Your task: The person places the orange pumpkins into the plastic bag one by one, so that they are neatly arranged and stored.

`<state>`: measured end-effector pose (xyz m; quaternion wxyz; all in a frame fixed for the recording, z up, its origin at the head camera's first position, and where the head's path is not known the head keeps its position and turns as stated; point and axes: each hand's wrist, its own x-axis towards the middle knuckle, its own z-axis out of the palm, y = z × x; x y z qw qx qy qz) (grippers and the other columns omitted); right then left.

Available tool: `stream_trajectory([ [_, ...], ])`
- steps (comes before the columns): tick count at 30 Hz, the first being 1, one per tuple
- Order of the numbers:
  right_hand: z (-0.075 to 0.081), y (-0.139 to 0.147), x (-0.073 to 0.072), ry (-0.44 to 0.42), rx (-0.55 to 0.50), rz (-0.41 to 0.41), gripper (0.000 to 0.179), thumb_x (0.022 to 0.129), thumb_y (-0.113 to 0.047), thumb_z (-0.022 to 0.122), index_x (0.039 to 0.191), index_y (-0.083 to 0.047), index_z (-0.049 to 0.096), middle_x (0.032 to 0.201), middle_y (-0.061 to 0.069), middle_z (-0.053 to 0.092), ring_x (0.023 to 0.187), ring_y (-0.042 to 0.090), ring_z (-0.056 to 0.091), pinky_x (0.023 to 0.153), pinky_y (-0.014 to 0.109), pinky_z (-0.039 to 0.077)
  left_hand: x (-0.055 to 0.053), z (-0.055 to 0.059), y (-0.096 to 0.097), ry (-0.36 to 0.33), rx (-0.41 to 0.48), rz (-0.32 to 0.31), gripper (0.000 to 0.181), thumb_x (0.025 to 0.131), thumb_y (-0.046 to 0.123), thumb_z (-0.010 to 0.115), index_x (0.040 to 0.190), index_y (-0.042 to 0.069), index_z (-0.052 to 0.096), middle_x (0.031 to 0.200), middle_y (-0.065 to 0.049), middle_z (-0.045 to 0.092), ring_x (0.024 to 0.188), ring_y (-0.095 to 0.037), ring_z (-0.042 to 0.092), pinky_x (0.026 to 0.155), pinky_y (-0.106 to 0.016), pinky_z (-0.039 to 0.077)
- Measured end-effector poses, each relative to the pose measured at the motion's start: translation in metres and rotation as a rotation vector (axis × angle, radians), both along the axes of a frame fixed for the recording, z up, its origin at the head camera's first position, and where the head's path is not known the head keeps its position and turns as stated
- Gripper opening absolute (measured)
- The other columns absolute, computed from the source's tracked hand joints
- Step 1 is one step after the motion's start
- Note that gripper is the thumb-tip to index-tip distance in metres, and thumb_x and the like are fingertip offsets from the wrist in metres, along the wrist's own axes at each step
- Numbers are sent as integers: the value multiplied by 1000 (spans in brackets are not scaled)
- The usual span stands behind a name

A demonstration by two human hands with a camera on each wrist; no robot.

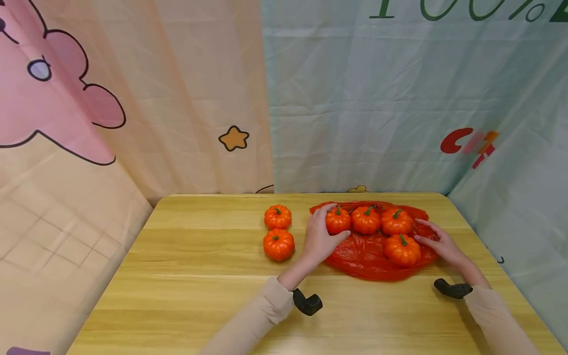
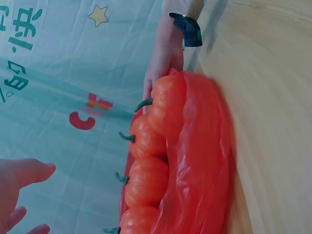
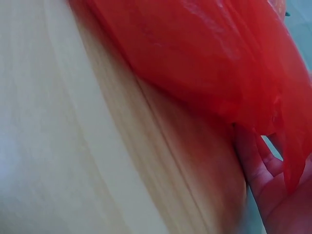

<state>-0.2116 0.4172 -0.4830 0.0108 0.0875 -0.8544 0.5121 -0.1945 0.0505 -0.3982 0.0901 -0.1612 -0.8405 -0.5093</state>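
Observation:
Several small orange pumpkins with green stems lie on a red plastic bag (image 1: 359, 254) at the table's right side. My left hand (image 1: 320, 236) is spread around the bag's leftmost pumpkin (image 1: 338, 220). In the left wrist view, that hand's thumb and fingers (image 2: 29, 171) are apart, with nothing between them. My right hand (image 1: 445, 246) is at the bag's right edge, beside the right back pumpkin (image 1: 397, 223) and the front pumpkin (image 1: 402, 251). A flap of red plastic hangs over the right palm (image 3: 273, 195) in the right wrist view; some fingertips are hidden.
Left of the bag, two more pumpkins stand on the wooden table (image 1: 199, 266), one back (image 1: 277, 217) and one front (image 1: 278, 245). Printed curtains (image 1: 355, 98) hang behind the table and along its sides. Each wrist wears a black strap (image 1: 307, 302).

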Motion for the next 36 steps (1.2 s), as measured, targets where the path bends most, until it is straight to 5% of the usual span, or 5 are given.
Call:
stream_trajectory([
  [10,0,-2,0,21,11,-11,50,98,-18,55,146,-18,40,129,-29,36,106,-21,34,83,-1,33,-1,5,-26,6,11,43,64,80,19,78,136,11,48,134,-9,54,122,-29,48,100,-45,43],
  [22,2,-3,0,10,10,-26,52,98,-18,54,147,-15,37,138,-23,36,107,-22,32,84,-2,31,0,-8,-53,26,24,119,63,78,17,79,133,11,50,131,-10,56,116,-29,51,94,-44,45],
  [36,3,-4,0,0,40,-55,54,98,-25,55,148,-14,36,127,-35,33,107,-21,27,83,-3,28,-2,-21,-87,64,100,204,57,79,18,77,130,11,54,128,-11,57,121,-29,49,99,-49,43],
])
